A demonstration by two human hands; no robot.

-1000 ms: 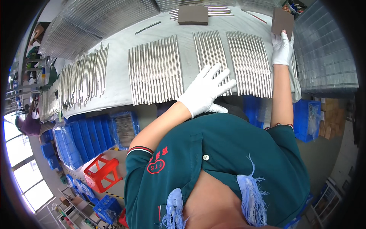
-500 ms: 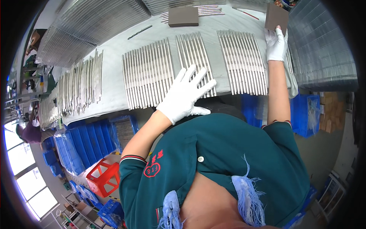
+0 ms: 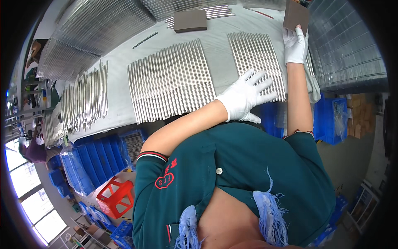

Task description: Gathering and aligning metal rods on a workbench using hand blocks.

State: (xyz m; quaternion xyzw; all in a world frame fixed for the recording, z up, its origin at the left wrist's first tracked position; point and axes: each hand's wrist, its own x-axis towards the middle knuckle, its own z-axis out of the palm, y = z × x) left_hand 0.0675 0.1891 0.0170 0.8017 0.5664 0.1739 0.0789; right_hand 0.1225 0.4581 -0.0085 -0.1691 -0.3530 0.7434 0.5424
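Note:
White gloves cover both of my hands. My left hand [image 3: 247, 96] is spread flat, its fingers over the near ends of the right-hand row of metal rods [image 3: 253, 52]. A wider row of silvery rods [image 3: 168, 79] lies side by side to its left on the pale cloth [image 3: 219, 54]. At the far right my right hand [image 3: 295, 46] grips a brown rectangular block [image 3: 296, 16], thumb on its near face. A similar brown block [image 3: 190, 21] rests on several more rods [image 3: 219, 13] at the back of the table.
A drill bit [image 3: 145, 40] and a thin red stick [image 3: 260, 13] lie toward the back. More rods [image 3: 85, 93] form an uneven row at left. Stacked clear plastic trays [image 3: 99, 29] line the back left; others [image 3: 348, 50] stand right. Blue crates [image 3: 97, 159] and a red stool [image 3: 116, 197] are below.
My left hand has moved right, from the middle rods to the right-hand row. The middle rods now lie against the left row, making one wide row. The right hand still holds its block.

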